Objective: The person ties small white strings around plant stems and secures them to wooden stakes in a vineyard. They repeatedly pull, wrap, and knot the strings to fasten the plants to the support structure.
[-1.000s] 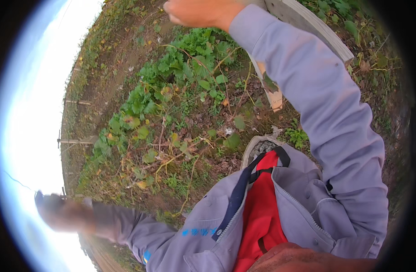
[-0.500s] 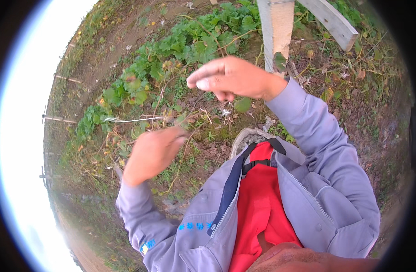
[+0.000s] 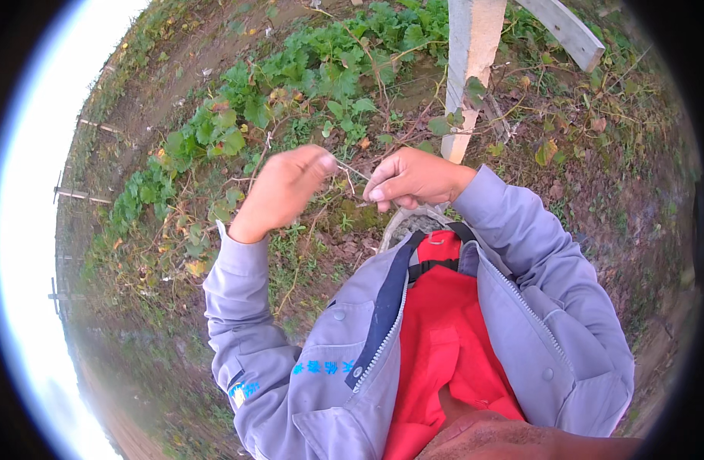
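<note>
My left hand (image 3: pixel 285 192) is closed, thumb pressed toward the fingers, and slightly blurred. A thin pale strand (image 3: pixel 352 169) stretches from its thumb to my right hand (image 3: pixel 416 180), whose thumb and fingers pinch together at the other end. Whether the strand is twine or a dry stem I cannot tell. A short crooked twig hangs just below it. Both hands are above the ground in front of my chest, beside leafy vines. The right one is just below and left of a wooden post (image 3: pixel 472 65).
A slanting board (image 3: pixel 563 31) joins the post near its top. Broad green leaves (image 3: pixel 340 54) run diagonally across the ground toward the left. Dry vines and fallen leaves surround them. A pale curved rim (image 3: pixel 390 230) shows below my hands. More wooden stakes (image 3: pixel 83 195) stand far left.
My hands have come together: the left moved up and right, the right moved down and slightly right. Earlier they were apart with fingers loose; now a strand runs between them.
</note>
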Demonstrator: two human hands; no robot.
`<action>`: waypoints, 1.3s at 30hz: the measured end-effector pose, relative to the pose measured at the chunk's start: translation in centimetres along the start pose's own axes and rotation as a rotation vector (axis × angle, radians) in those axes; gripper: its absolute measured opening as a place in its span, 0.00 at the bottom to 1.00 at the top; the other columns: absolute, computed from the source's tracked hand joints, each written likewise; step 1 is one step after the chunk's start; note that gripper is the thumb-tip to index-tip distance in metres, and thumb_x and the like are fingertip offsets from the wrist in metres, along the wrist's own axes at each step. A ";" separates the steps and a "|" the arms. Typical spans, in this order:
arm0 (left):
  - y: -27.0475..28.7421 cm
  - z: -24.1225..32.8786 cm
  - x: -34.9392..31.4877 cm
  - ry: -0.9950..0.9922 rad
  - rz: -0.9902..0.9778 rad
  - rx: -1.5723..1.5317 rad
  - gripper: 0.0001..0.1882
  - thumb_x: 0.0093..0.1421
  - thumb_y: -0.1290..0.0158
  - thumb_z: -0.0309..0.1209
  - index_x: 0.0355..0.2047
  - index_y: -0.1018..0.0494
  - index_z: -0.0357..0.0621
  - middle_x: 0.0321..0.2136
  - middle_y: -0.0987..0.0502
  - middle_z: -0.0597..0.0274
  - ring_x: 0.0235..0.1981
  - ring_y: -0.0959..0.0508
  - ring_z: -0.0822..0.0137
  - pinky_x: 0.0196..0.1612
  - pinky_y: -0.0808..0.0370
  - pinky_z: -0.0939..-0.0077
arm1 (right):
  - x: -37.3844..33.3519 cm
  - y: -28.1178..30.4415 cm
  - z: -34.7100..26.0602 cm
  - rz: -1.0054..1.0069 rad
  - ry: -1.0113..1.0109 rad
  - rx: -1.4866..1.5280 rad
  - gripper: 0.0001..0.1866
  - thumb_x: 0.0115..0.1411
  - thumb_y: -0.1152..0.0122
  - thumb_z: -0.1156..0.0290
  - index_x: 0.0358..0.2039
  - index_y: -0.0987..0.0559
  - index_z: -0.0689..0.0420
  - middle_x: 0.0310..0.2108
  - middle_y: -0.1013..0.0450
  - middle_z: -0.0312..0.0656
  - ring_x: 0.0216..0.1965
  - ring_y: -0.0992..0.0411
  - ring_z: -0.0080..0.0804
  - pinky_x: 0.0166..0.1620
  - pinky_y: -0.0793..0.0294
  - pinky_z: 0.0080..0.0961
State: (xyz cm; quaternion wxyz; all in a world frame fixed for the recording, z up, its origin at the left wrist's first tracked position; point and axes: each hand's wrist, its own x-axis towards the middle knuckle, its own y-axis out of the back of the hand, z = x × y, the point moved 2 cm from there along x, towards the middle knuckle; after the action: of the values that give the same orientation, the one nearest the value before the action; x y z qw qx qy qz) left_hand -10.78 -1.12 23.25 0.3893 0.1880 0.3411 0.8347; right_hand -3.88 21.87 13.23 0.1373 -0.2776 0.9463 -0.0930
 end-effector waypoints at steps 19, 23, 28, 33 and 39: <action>-6.9 -8.7 2.1 0.030 0.749 0.440 0.35 0.62 0.40 0.37 0.67 0.36 0.40 0.63 0.32 0.42 0.60 0.29 0.46 0.64 0.32 0.54 | -4.6 3.4 3.3 -0.008 -0.017 0.420 0.19 0.69 0.38 0.68 0.53 0.23 0.69 0.33 0.18 0.43 0.23 0.22 0.19 0.26 0.19 0.17; -13.8 -4.6 3.3 -0.148 0.170 -0.674 0.34 0.73 0.53 0.49 0.68 0.37 0.34 0.55 0.23 0.49 0.59 0.26 0.59 0.65 0.34 0.62 | -5.2 2.9 3.1 0.004 0.018 0.439 0.18 0.69 0.38 0.68 0.53 0.23 0.69 0.35 0.17 0.45 0.23 0.22 0.20 0.25 0.19 0.17; -18.5 -4.4 2.8 0.053 0.017 -1.137 0.15 0.77 0.54 0.37 0.46 0.25 0.37 0.20 0.35 0.76 0.18 0.40 0.81 0.24 0.39 0.82 | -6.4 3.4 3.8 0.046 0.133 0.554 0.19 0.71 0.41 0.68 0.56 0.24 0.67 0.38 0.17 0.47 0.23 0.21 0.21 0.25 0.19 0.18; -19.0 -5.5 2.5 0.242 0.141 -0.949 0.14 0.76 0.53 0.36 0.46 0.23 0.37 0.24 0.32 0.74 0.23 0.36 0.81 0.27 0.36 0.82 | -7.1 2.9 4.1 0.055 0.244 0.583 0.22 0.70 0.42 0.71 0.61 0.28 0.67 0.44 0.18 0.49 0.21 0.27 0.19 0.25 0.25 0.17; -19.0 -3.0 2.4 -0.113 0.130 -0.101 0.12 0.70 0.51 0.31 0.42 0.22 0.34 0.28 0.22 0.44 0.27 0.22 0.52 0.34 0.26 0.61 | -6.6 2.4 4.6 0.415 0.398 0.060 0.26 0.70 0.46 0.71 0.67 0.32 0.62 0.45 0.19 0.51 0.28 0.22 0.25 0.29 0.21 0.27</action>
State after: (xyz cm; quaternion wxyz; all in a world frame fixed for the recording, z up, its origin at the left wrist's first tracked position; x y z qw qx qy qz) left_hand -4.14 8.33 7.63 0.3621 0.2365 0.2633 0.8623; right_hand 1.72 27.07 9.66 -0.0267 -0.0499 0.9880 -0.1437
